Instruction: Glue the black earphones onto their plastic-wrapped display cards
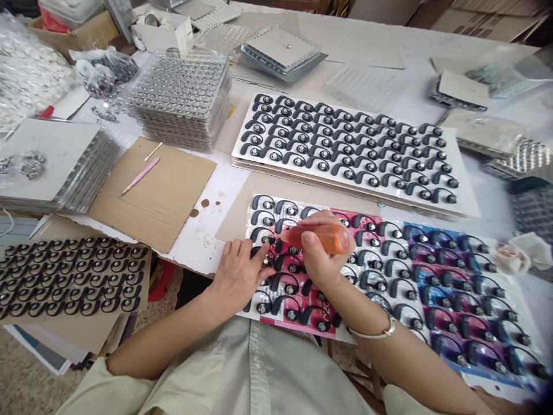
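Observation:
My right hand (323,253) is closed around an orange-red squeeze bottle (334,237), tilted so its narrow tip points left over the sheet. Beside that tip, my left hand (239,271) rests at the sheet's left edge, with thumb and forefinger on either side of a black hook-shaped piece (264,259). Rows of such black curved pieces, each with a shiny round end, cover the sheet (380,230) under both hands. Pink, white and blue-purple printing shows between them. The exact spot under the bottle's tip is too small to make out.
Behind lies a white board (242,151) of similar black pieces. A brown cardboard piece (159,196) at left bears a pink stick (141,175) and a cotton swab (153,151). Clear trays (177,98) are stacked beyond. Another filled board (73,276) lies lower left.

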The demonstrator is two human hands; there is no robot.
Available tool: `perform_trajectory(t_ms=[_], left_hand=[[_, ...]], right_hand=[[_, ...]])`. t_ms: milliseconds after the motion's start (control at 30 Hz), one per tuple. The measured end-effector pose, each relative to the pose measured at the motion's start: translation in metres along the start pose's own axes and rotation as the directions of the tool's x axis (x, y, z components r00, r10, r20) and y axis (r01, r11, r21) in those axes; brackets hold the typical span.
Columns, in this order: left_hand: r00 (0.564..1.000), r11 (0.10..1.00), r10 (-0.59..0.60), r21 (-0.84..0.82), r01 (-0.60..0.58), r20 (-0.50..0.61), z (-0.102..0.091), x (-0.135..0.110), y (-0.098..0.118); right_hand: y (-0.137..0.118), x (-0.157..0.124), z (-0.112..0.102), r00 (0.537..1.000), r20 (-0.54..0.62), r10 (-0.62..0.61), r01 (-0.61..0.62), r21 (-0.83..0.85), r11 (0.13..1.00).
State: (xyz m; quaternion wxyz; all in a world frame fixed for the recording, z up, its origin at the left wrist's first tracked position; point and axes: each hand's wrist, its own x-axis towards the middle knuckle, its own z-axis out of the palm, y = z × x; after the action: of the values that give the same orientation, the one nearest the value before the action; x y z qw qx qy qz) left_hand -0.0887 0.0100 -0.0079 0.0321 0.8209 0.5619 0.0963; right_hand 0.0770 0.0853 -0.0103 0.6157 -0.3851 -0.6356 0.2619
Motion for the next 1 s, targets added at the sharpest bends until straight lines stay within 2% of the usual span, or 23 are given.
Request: perform_trajectory(t_ms=[200, 333, 433, 633, 867, 933, 1000], left_hand=[[0.999, 0.999, 0.006, 0.048, -0.004, -0.039, 0.005, -0.001, 0.002], [1.000, 0.996, 0.016, 0.085, -0.016, -0.001, 0.006, 0.002, 0.003], [0.999, 0.993, 0.028, 0.114, -0.031, 0.024, 0.005, 0.006, 0.007], [0.997, 1.000, -0.009, 0.027, 0.007, 0.073, -0.001, 0.006, 0.005], [0.984, 0.990, -0.022, -0.142, -0.003, -0.175, 0.007, -0.023, -0.019], [0.972, 0.986, -0.043, -0.165, 0.005, -0.229, 0.007, -0.026, -0.034], [0.952, 0.990, -0.072, -0.137, 0.032, -0.297, 0.004, -0.023, -0.060]], right_hand=[[0.000, 0.000, 0.000, 0.999, -0.008, -0.035, 0.035, 0.043, 0.998], [0.003, -0.001, -0.001, 1.000, -0.031, 0.004, -0.002, 0.060, 0.998], [0.005, -0.001, -0.001, 1.000, -0.015, -0.018, 0.019, 0.040, 0.999], [0.003, -0.002, 0.000, 1.000, 0.001, 0.009, -0.009, 0.002, 1.000], [-0.002, -0.004, 0.002, 0.993, 0.111, -0.038, 0.045, -0.061, 0.997], [-0.002, -0.004, 0.002, 0.991, 0.128, -0.048, 0.057, -0.065, 0.996], [-0.002, -0.005, 0.001, 0.989, 0.138, -0.047, 0.057, -0.066, 0.996]])
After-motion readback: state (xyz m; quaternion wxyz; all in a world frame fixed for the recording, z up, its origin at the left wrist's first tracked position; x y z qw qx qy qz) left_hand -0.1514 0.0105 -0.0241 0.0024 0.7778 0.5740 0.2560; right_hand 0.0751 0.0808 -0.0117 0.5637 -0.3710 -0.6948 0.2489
